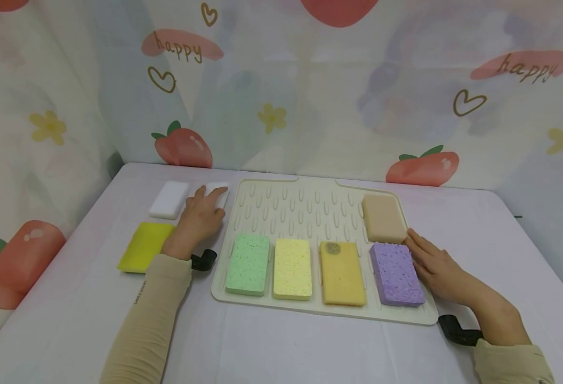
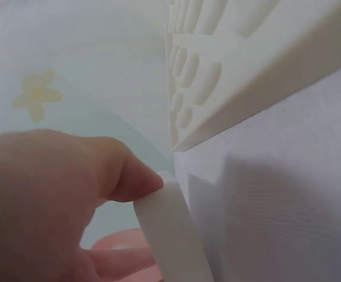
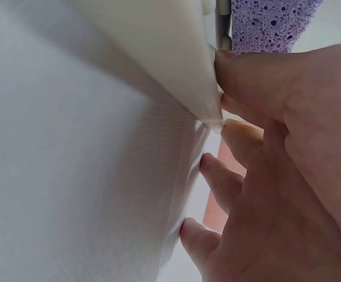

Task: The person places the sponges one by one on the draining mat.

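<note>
My left hand (image 1: 200, 221) pinches a white sponge block (image 2: 173, 232) between thumb and fingers, just left of the cream ridged drying mat (image 1: 286, 213). In the head view the fingers cover part of that block. A second white sponge block (image 1: 169, 200) lies to its left, and a bright yellow sponge (image 1: 144, 248) sits nearer, beside the left wrist. My right hand (image 1: 442, 272) rests at the mat's right edge with its fingers extended, thumb at the rim in the right wrist view. Close by it on the mat are a beige sponge (image 1: 384, 218) and a purple sponge (image 1: 396, 274).
Along the mat's near side, a green sponge (image 1: 248, 265), a pale yellow sponge (image 1: 293, 269) and a golden-yellow sponge (image 1: 343, 277) with a grey spot lie in a row. A printed cloth backdrop (image 1: 310, 106) hangs behind the table (image 1: 272, 346).
</note>
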The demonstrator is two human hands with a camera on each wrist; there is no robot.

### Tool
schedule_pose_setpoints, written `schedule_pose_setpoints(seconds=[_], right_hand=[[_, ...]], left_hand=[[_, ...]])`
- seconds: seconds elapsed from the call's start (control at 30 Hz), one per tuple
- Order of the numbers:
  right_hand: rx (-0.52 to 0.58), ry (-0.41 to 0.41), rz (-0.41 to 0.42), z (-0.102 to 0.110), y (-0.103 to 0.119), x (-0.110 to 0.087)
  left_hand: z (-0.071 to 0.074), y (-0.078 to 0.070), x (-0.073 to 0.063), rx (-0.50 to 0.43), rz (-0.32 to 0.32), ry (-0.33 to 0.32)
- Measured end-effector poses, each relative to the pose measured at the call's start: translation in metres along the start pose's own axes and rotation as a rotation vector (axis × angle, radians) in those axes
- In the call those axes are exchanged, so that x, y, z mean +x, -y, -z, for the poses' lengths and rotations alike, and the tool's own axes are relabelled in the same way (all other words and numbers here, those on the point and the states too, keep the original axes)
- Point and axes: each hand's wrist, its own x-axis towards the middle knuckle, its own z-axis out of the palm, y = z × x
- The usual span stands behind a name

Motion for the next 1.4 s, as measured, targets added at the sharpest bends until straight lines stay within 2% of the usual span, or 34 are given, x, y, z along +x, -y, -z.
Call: schedule_pose_setpoints(seconds=[0.17,0.4,0.83,1.1,1.2,1.4], right_hand=[[-0.001,-0.002,0.0,-0.001,-0.001,0.0],[0.008,-0.003,0.001,-0.001,-0.001,0.0],[0.045,0.052,-0.044,0.003,0.004,0.002],[0.017,0.01,-0.008,0.0,0.003,0.001],[0.009,0.002,0.001,0.0,0.002,0.001],[0.019,-0.012,0.015,-0.001,0.0,0.0]], left_hand=[[0.0,-0.001,-0.001,-0.002,-0.023,-0.017],[0.001,-0.002,-0.002,-0.025,0.021,-0.007],[0.001,-0.006,-0.002,-0.006,0.053,0.012],[0.001,-0.007,-0.001,0.002,0.054,0.012],[0.001,-0.011,-0.001,0.007,0.043,0.012],[0.002,-0.022,-0.004,0.019,-0.037,-0.006]])
